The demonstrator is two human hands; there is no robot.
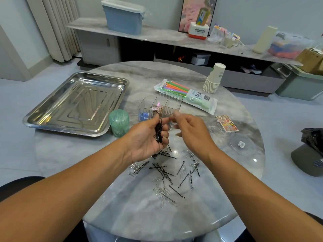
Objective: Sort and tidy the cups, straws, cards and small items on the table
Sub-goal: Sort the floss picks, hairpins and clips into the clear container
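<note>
Lying scattered on the counter (104, 194) nearest you are loose hairpins (165, 171) and paper clips (164, 193). Above them, your left hand (148, 137) curls around a bundle of black pins (159, 132); your right hand (188, 128) is blurred, fingers bent, grip unclear. Beyond sit the clear divided organizer (160, 105), straw pack (185, 95) and stacked paper cups (214, 78).

Black hairpins (159, 132), silver paper clips (164, 195), grey-veined marble table (73, 154), multicoloured straws (176, 87), shiny steel tray (76, 103).
</note>
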